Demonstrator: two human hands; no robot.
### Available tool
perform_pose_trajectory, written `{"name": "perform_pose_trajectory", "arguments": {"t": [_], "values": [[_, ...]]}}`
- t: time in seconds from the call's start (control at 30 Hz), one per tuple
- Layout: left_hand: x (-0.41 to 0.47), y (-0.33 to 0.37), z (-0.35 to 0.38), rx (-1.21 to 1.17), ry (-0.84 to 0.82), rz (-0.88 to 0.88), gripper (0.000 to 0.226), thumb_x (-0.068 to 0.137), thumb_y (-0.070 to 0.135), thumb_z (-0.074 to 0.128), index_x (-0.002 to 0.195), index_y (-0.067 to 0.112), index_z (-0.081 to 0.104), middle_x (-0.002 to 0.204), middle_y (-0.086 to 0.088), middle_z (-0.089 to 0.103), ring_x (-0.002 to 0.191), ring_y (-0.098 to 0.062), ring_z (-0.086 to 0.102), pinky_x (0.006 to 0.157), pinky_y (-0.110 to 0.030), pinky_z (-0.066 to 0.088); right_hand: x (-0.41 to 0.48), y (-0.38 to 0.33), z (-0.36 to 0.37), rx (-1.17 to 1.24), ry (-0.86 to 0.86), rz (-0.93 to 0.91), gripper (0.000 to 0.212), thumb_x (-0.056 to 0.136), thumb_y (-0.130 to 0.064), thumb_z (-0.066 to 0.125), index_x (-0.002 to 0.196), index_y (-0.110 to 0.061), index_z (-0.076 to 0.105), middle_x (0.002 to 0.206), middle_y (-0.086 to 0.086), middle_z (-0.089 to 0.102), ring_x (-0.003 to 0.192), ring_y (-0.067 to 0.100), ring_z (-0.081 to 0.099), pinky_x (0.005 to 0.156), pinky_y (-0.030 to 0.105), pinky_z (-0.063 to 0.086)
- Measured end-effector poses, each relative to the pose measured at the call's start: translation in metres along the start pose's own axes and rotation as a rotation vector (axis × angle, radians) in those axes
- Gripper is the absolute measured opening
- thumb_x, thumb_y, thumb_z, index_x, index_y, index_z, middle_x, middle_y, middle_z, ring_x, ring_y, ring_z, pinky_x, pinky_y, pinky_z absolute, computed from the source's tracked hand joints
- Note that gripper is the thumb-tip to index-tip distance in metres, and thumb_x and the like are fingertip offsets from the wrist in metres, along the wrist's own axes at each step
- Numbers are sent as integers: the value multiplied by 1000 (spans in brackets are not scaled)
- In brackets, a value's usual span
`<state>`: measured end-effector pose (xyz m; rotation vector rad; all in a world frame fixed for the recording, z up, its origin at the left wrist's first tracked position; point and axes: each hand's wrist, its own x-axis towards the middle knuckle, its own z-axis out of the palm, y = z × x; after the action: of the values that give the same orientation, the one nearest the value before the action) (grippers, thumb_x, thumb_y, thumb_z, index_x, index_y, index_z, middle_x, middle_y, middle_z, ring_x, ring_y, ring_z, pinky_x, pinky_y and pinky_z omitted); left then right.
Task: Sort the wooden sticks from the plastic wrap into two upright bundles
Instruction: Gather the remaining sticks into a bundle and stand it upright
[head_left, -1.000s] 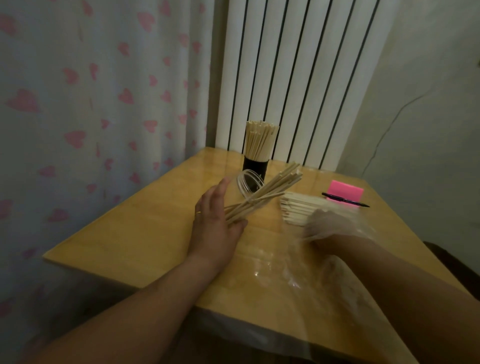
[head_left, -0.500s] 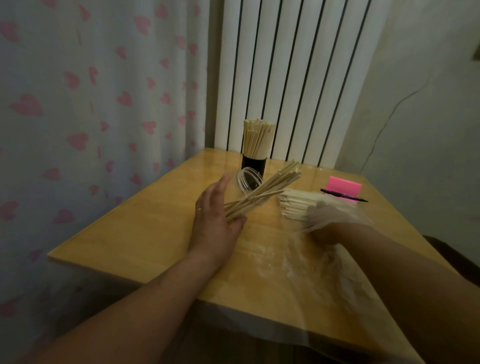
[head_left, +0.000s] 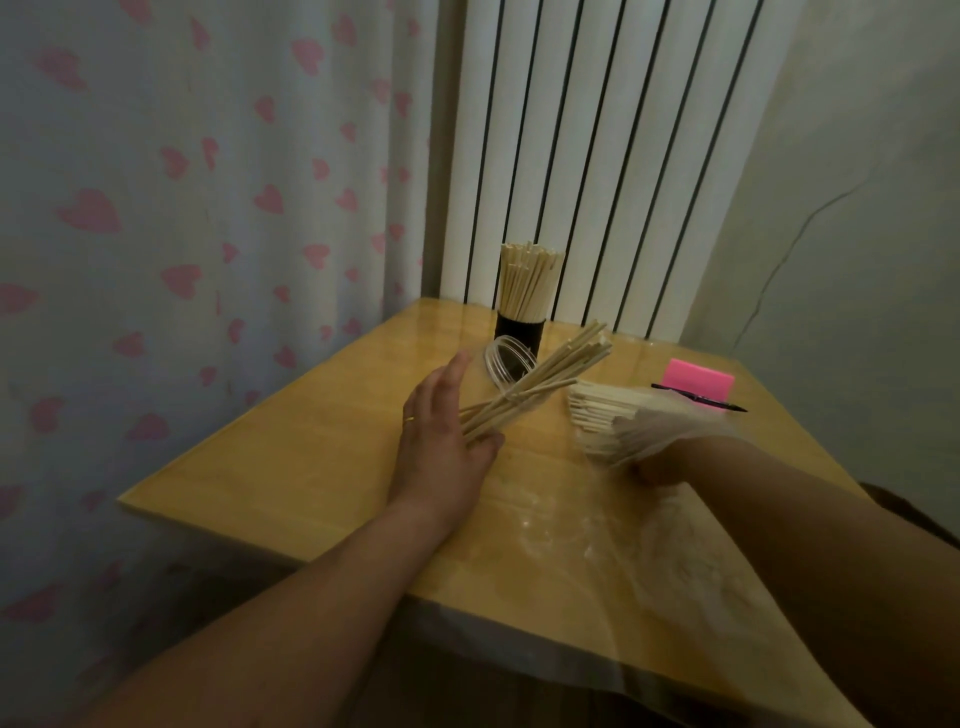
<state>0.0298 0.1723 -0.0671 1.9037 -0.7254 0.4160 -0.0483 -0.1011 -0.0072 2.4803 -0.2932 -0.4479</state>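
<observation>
Sorting at the table (head_left: 291, 467)
The left hand (head_left: 441, 441) grips a slanted bunch (head_left: 545, 379); right hand (head_left: 655, 470), under wrap (head_left: 675, 545) on the pile (head_left: 597, 410), grip unclear.

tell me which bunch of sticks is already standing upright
The bunch in the black cup, at the table's far edge: its sticks stand vertical. The bunch held in the left hand slants, and the stack under the plastic wrap lies flat.
</observation>
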Motion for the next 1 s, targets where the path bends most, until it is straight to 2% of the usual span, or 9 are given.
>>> {"name": "perform_pose_trajectory", "arguments": {"t": [0.1,0.17,0.2,0.37,0.5,0.6,0.7,0.87,1.0], "values": [[0,-1,1,-4,4,2,104,89,27,82,164,48,13,168,5,24,153,-18,22,122,-35,27,-6,4,-2,-38,-21,-16,29,101,-33,62,127,-21,66,125,3,67,116,22,64,103,36,53],[0,-1,0,-13,4,2,104,89,27,82,164,48,13,167,4,24,152,-18,22,121,-36,28,-11,0,-2,-48,-69,-26,26,99,-31,63,122,-20,68,118,2,67,114,23,67,101,38,56],[0,-2,0,-13,5,2,104,89,27,82,164,48,13,167,4,24,152,-18,23,121,-35,28,-13,1,-2,-50,-39,-55,25,97,-30,63,120,-21,68,117,1,67,113,22,67,100,38,56],[0,0,0,-5,1,1,105,89,26,83,165,45,15,168,2,25,153,-20,23,118,-31,25,-37,-7,-2,-98,86,-90,22,99,-22,66,121,-24,64,117,-1,65,108,20,64,93,34,56],[-1,2,-2,14,-16,5,105,89,26,83,165,46,14,168,4,25,153,-21,23,122,-37,28,-52,-6,2,-50,96,-94,23,99,-20,67,122,-23,68,117,2,68,107,22,66,94,35,57],[-2,4,-4,25,-23,-1,104,90,28,81,164,48,11,168,5,24,154,-22,22,124,-42,31,-62,-9,2,-29,94,-123,26,98,-26,68,124,-22,67,114,2,67,102,20,65,92,36,58],[-2,4,-3,31,-27,0,103,91,28,81,164,50,10,168,5,23,154,-20,21,121,-36,29,-70,-10,3,16,107,-104,27,99,-32,66,125,-24,65,112,2,66,100,21,65,90,38,58],[-2,2,-3,30,-31,-2,105,91,27,82,163,51,10,169,4,23,154,-20,20,121,-38,30,-95,-14,12,229,353,11,26,99,-38,59,124,-33,59,109,-5,59,86,18,61,73,34,55],[-1,5,-4,34,-47,-8,106,90,26,82,164,50,11,169,5,23,154,-20,19,123,-41,30,-125,-28,16,269,576,81,25,98,-49,58,119,-36,59,116,-7,58,79,14,64,57,26,42]]}}
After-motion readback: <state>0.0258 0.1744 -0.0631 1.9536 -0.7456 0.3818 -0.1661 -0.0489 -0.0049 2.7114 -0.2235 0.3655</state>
